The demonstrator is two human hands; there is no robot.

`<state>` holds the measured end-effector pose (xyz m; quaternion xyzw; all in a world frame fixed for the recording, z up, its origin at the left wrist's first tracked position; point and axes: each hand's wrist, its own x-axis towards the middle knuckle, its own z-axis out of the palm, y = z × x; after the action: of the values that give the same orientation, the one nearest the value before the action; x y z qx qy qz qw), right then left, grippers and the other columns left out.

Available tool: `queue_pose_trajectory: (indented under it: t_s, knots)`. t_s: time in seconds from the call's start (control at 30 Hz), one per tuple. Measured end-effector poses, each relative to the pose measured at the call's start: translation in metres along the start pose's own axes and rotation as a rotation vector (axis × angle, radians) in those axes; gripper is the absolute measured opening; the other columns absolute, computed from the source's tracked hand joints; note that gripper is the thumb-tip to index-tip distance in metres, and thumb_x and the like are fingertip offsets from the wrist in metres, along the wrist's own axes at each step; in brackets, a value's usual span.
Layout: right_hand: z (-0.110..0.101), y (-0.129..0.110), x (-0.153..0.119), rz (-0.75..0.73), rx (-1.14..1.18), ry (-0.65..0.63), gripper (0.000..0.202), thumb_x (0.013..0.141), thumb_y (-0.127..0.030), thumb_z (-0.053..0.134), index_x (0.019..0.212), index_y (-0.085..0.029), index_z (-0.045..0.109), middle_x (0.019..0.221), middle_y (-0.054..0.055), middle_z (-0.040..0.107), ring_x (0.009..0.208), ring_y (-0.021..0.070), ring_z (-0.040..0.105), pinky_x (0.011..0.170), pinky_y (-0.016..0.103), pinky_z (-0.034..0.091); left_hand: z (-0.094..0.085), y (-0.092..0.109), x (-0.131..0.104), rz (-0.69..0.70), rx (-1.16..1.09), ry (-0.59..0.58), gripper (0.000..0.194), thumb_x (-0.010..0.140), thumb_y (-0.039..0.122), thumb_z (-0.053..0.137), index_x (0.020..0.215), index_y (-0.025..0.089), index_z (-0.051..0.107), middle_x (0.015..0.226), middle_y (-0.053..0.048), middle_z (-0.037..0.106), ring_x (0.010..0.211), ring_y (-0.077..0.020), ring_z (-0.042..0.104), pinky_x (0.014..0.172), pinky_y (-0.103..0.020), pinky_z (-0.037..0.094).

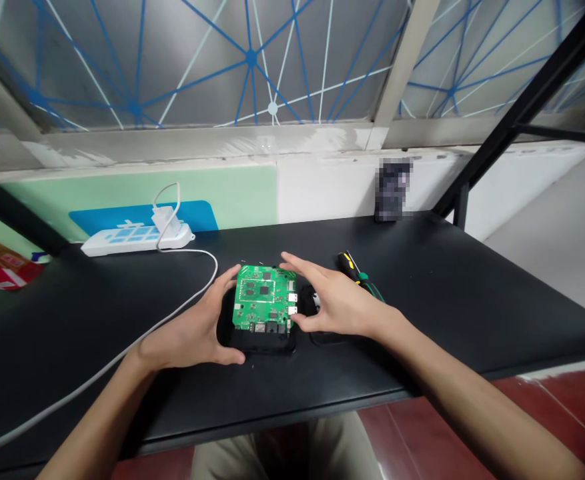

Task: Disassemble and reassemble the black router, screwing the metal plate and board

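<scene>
Though between hands, board's front-edge open

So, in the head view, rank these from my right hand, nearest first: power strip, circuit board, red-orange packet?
From the right hand:
1. Circuit board: just left, beside the thumb.
2. Power strip: farther left, toward the back.
3. Red-orange packet: far left edge.

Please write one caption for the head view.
Left hand and right hand flank a green circuit board at a black table.
</scene>
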<state>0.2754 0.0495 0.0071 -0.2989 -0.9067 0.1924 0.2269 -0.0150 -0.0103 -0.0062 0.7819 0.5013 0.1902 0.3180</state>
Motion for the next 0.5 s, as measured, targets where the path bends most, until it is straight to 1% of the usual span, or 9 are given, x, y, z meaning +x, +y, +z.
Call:
queue_pose_trajectory:
  t_s: [0.1,0.2,0.3,0.4,0.5]
  knots:
    - [-0.0004,-0.0031,-0.0004,-0.008,-0.022,-0.015,0.096,0.078,-0.033,0.071,0.159,-0.016,0.022,0.149,0.016,0.054,0.128,0.0306,0.063,0.104,0.045,0.056,0.0014,-0.001,0.0015,0.029,0.078,0.042,0.135,0.063,0.045,0.09,0.159,0.028,-0.003,0.163,-0.021,0.022,0.148,-0.0439,0.03,0.12,-0.065,0.025]
    - [0.0,-0.0057,-0.0009,-0.003,-0.048,-0.038,0.095,0.078,-0.034,0.07,0.159,-0.016,0.023,0.151,0.017,0.052,0.127,0.0321,0.064,0.105,0.046,0.055,0.0019,0.0002,0.002,0.048,0.152,0.078,0.129,0.065,0.046,0.088,0.158,0.026,0.002,0.161,-0.022,0.024,0.146,-0.046,0.031,0.119,-0.068,0.024]
    - [0.0012,-0.0062,-0.0014,-0.004,-0.058,-0.045,0.096,0.077,-0.035,0.071,0.159,-0.015,0.023,0.152,0.017,0.051,0.125,0.0337,0.064,0.104,0.048,0.056,0.0014,0.0003,0.0012,0.056,0.173,0.09,0.123,0.067,0.047,0.086,0.157,0.027,0.005,0.158,-0.021,0.028,0.145,-0.0459,0.033,0.117,-0.068,0.027]
    - [0.002,-0.0051,-0.0019,0.003,-0.047,-0.046,0.097,0.077,-0.035,0.071,0.159,-0.018,0.023,0.151,0.017,0.052,0.125,0.0347,0.065,0.103,0.05,0.057,0.0008,-0.0009,0.0004,0.056,0.184,0.086,0.119,0.067,0.048,0.086,0.156,0.029,0.009,0.155,-0.019,0.031,0.143,-0.0451,0.035,0.116,-0.066,0.031]
    - [0.0018,-0.0042,-0.0021,0.003,-0.03,-0.045,0.097,0.076,-0.034,0.071,0.159,-0.02,0.023,0.151,0.016,0.053,0.124,0.0344,0.065,0.102,0.05,0.057,0.0004,-0.0001,0.0006,0.061,0.18,0.092,0.117,0.066,0.047,0.087,0.155,0.03,0.013,0.153,-0.017,0.035,0.141,-0.0449,0.039,0.117,-0.065,0.032]
